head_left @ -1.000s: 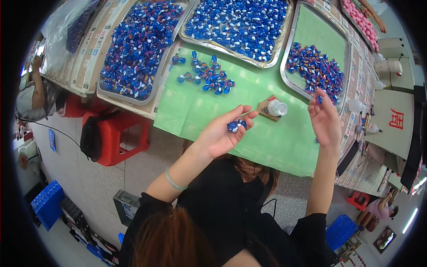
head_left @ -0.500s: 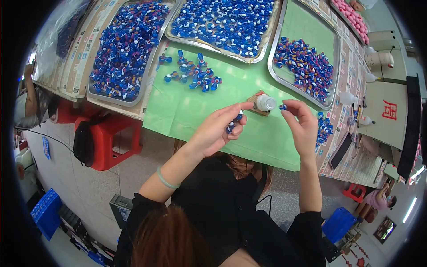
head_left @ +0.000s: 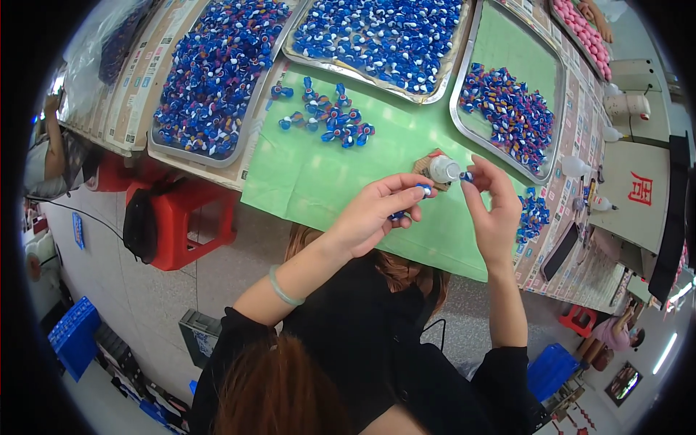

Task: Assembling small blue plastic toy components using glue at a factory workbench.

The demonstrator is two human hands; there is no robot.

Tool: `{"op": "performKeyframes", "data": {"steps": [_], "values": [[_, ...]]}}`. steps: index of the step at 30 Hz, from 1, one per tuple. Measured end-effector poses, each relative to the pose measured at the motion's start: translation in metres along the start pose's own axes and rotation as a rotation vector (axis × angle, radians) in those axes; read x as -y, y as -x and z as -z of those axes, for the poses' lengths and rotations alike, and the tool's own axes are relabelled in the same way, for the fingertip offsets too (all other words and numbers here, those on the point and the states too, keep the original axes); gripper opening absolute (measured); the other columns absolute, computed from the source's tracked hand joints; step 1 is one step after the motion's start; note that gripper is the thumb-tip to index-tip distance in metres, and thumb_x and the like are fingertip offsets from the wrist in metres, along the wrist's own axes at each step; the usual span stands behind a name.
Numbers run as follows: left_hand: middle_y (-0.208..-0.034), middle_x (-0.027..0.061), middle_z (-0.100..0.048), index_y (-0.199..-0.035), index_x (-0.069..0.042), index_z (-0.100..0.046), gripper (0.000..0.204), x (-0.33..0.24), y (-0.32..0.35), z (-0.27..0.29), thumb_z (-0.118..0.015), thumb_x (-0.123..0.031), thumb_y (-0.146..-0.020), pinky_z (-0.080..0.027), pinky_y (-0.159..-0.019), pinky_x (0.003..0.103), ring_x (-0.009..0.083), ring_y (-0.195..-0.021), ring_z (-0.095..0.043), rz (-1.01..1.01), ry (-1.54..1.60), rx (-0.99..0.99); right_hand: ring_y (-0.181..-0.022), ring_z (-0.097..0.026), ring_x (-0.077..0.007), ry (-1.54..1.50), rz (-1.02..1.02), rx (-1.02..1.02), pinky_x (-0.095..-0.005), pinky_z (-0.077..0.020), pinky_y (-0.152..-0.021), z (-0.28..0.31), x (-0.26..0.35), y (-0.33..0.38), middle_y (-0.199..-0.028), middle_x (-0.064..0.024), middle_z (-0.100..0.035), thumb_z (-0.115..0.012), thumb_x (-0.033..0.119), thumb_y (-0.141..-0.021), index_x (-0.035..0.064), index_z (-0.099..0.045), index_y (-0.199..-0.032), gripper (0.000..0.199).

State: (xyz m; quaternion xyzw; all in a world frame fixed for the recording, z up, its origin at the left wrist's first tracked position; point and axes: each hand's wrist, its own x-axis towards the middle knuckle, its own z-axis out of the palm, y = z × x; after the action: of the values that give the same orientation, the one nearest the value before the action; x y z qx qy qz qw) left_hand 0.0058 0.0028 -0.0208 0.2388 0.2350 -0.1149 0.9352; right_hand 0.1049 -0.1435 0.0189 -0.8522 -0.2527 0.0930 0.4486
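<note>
My left hand (head_left: 377, 212) is closed around small blue-and-white plastic pieces, with one piece (head_left: 424, 190) showing between thumb and forefinger. Thumb and forefinger of my right hand (head_left: 495, 206) pinch a small blue piece (head_left: 466, 176), held beside the mouth of a small translucent white bottle (head_left: 444, 170). The bottle leans on a brown block (head_left: 423, 165) that stands on the green sheet (head_left: 304, 181). Left of the bottle lies a loose cluster of blue pieces with white and red parts (head_left: 337, 119).
Metal trays of blue pieces stand at the left (head_left: 217, 83), back (head_left: 384, 43) and right (head_left: 507, 109). A small blue pile (head_left: 533, 215) and a dark phone (head_left: 560, 251) lie right of my right hand. Red stools (head_left: 181, 228) stand at the left, and a pink-filled tray (head_left: 582, 32) sits at far right.
My left thumb has come over, and a piece now shows at its tip. Both hands are closer together around the bottle. The whole view has shifted slightly.
</note>
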Motion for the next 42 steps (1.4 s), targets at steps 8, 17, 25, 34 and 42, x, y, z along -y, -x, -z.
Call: {"op": "performKeyframes", "data": {"steps": [8, 17, 25, 34, 42], "values": [[-0.081, -0.0003, -0.055, -0.104, -0.003, -0.055, 0.023, 0.005, 0.000, -0.001, -0.056, -0.011, -0.083, -0.038, -0.053, 0.016, 0.0050, -0.066, -0.049, -0.041, -0.034, 0.031, -0.080, -0.056, -0.0133, -0.765, -0.445, 0.192, -0.0250, -0.0426, -0.072, -0.005, 0.008, 0.015, -0.089, -0.0088, -0.060, -0.054, -0.001, -0.079, -0.0047, -0.055, -0.098, 0.019], [-0.070, -0.0010, -0.056, -0.094, -0.003, -0.062, 0.017, 0.007, 0.007, -0.007, -0.061, -0.012, -0.080, -0.037, -0.049, 0.017, 0.0033, -0.058, -0.048, -0.276, -0.448, -0.088, -0.080, -0.056, -0.0119, -0.440, -0.201, 0.122, -0.0225, -0.0457, -0.071, -0.011, 0.012, 0.026, -0.087, -0.0090, -0.059, -0.060, -0.004, -0.075, -0.0045, -0.059, -0.090, 0.015], [-0.069, -0.0009, -0.056, -0.096, -0.004, -0.062, 0.018, -0.002, 0.015, -0.008, -0.060, -0.011, -0.080, -0.036, -0.048, 0.017, 0.0030, -0.057, -0.048, -0.353, -0.630, -0.066, -0.075, -0.055, -0.0135, -0.202, 0.089, 0.094, -0.0239, -0.0452, -0.067, -0.011, 0.016, 0.032, -0.089, -0.0105, -0.059, -0.064, -0.005, -0.071, -0.0027, -0.057, -0.094, 0.024], [-0.072, -0.0026, -0.055, -0.099, -0.004, -0.061, 0.019, -0.005, 0.012, -0.005, -0.057, -0.013, -0.082, -0.033, -0.047, 0.016, 0.0026, -0.055, -0.044, -0.126, -0.448, 0.015, -0.067, -0.051, -0.0123, -0.246, 0.152, -0.019, -0.0242, -0.0435, -0.063, -0.016, 0.019, 0.036, -0.087, -0.0087, -0.059, -0.067, -0.001, -0.069, 0.0006, -0.046, -0.111, 0.047], [-0.081, 0.0093, -0.060, -0.091, -0.003, -0.061, 0.015, -0.043, 0.005, 0.032, -0.058, -0.013, -0.080, -0.044, -0.062, 0.030, 0.0198, -0.069, -0.057, -0.833, -1.508, -0.589, -0.060, -0.050, -0.0109, 0.360, 0.080, -0.203, -0.0232, -0.0413, -0.057, 0.029, -0.067, -0.041, -0.074, -0.0054, -0.059, -0.058, 0.007, -0.079, 0.0004, -0.059, -0.092, 0.015]]}}
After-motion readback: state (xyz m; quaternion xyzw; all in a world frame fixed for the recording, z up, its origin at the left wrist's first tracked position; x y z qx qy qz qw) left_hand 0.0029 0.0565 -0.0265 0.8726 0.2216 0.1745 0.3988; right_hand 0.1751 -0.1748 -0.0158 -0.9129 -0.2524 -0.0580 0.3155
